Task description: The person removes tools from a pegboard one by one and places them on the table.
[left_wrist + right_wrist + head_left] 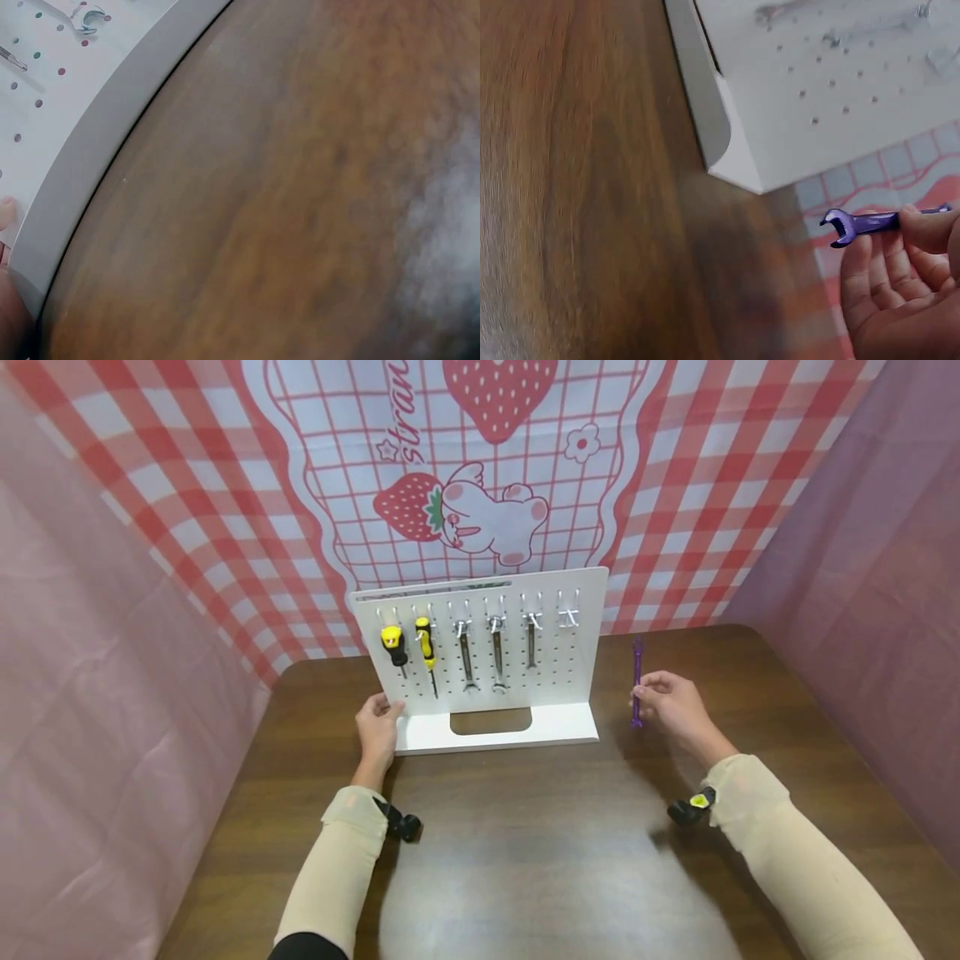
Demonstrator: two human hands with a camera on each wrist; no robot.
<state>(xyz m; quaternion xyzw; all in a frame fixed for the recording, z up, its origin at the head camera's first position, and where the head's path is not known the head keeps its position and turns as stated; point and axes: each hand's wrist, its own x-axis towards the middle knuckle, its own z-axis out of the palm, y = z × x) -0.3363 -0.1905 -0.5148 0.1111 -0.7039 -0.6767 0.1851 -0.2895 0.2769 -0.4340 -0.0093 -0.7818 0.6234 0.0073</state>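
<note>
My right hand (678, 706) pinches a small purple wrench (637, 681) between thumb and fingers, upright and apart from the board's right side. In the right wrist view, the purple wrench (874, 223) shows an open-ended jaw past the fingertips. My left hand (377, 727) holds the lower left edge of a white pegboard stand (566, 728). Its thumb lies on the front face. On the board's hooks hang two yellow-and-black screwdrivers (425, 643) and three silver wrenches (497, 647). The rightmost hook (568, 614) carries nothing.
The stand sits on a brown wooden table (517, 835). Behind it hangs a red-and-white checked cloth (690, 510) with strawberry prints. Pink curtains (112, 693) close off both sides.
</note>
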